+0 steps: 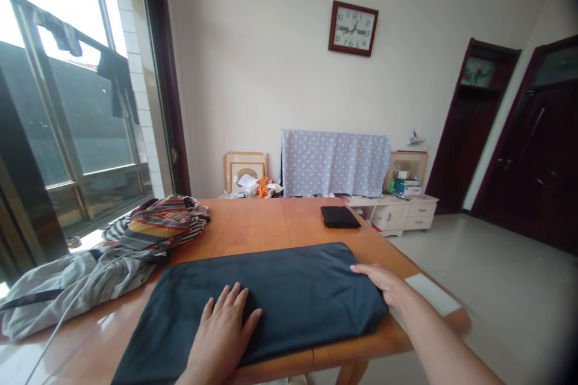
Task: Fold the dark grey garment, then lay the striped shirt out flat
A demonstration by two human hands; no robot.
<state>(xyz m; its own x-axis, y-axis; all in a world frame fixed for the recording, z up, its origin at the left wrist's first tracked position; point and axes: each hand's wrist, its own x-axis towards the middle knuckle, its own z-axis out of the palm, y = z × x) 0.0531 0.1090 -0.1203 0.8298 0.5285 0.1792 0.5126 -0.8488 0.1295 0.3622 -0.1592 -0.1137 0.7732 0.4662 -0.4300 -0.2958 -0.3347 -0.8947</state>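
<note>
Flatly, across the near part of a wooden table [253, 225], a dark blue-green cloth [298, 298] is laid in a folded, roughly oblong shape. Its near left corner is cut off by the bottom edge of the view. The left hand [224, 329] is rested palm down on the cloth, left of its middle, with the fingers a little spread and the thumb held out to the side; nothing is gripped by it. By the right hand [383, 284] the right end of the cloth is held, the thumb laid on top; how the other fingers are set cannot be told, as they are hidden. Just beside that hand, a white sheet [434, 295] is seen at the table's right edge. Beyond the cloth, well apart from both hands, a black folded item [340, 217] is placed near the far edge. To the left, striped clothes [158, 222] are heaped, and a grey garment [85, 289] is spread nearer, crossed by a thin pale cord [67, 317]. Above, a framed clock [353, 28] is hung on the wall
</note>
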